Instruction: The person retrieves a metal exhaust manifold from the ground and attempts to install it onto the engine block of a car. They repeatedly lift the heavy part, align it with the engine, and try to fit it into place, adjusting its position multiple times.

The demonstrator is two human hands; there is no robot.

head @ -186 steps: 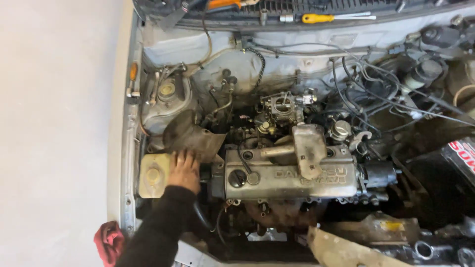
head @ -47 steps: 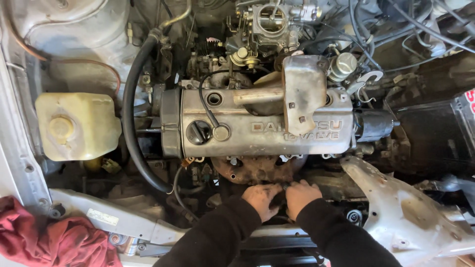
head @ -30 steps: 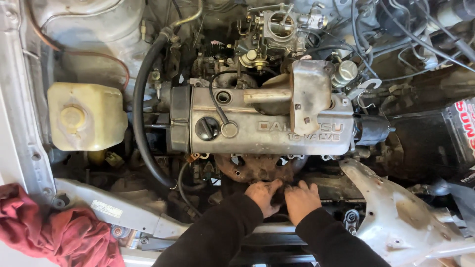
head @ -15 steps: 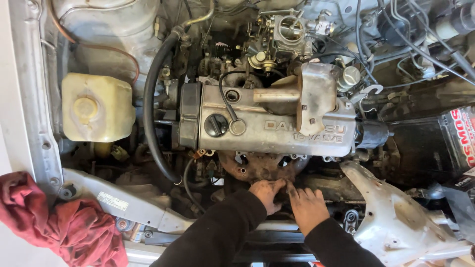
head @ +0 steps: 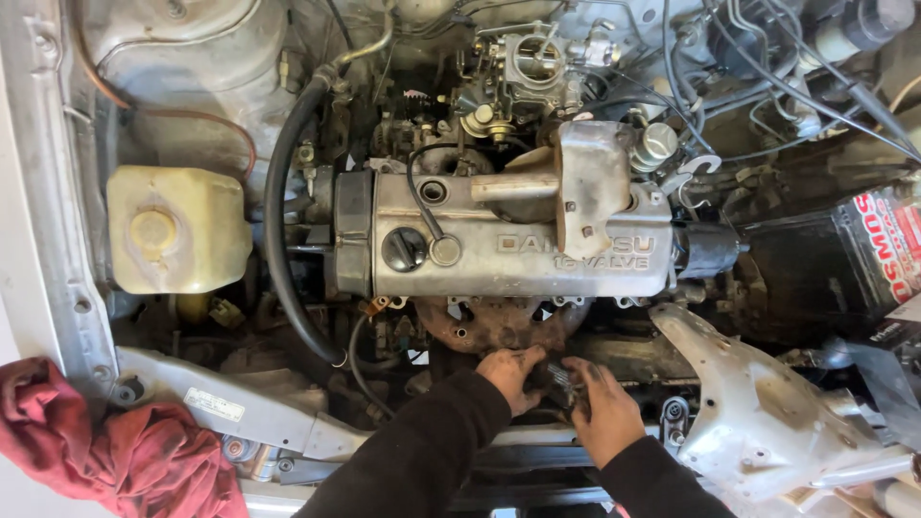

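We have both hands low at the front of the engine bay, just below the rusty exhaust manifold (head: 499,324), which bolts under the front edge of the grey valve cover (head: 523,251). Our left hand (head: 511,374) is curled, fingers tucked against a small dark metal part (head: 559,377) that sits between the two hands; our right hand (head: 600,408) lies beside it with fingers bent toward the same part. Whether either hand actually grips it or only presses on it we cannot tell, since the fingers cover most of it.

We judge the part to be stiff, small and light, probably greasy, as our fingers are blackened with grime, so it may slip. The best hold looks like a pinch from both sides with fingertips, because the gap around it is tight. The manifold above looks rough, flaky and rigid, nothing to pull on.

Much is hard to read. The part's shape, its fastening and what it joins are hidden under our hands and in shadow. The space beneath the manifold is dark. Our dark sleeves cover the front crossmember (head: 537,451) in the middle. The red rag (head: 115,451) lies at the bay's front left corner, cut off by the frame, and the pale coolant bottle (head: 177,228) stands well apart at the left side. A black hose (head: 278,240) curves between the bottle and the engine.
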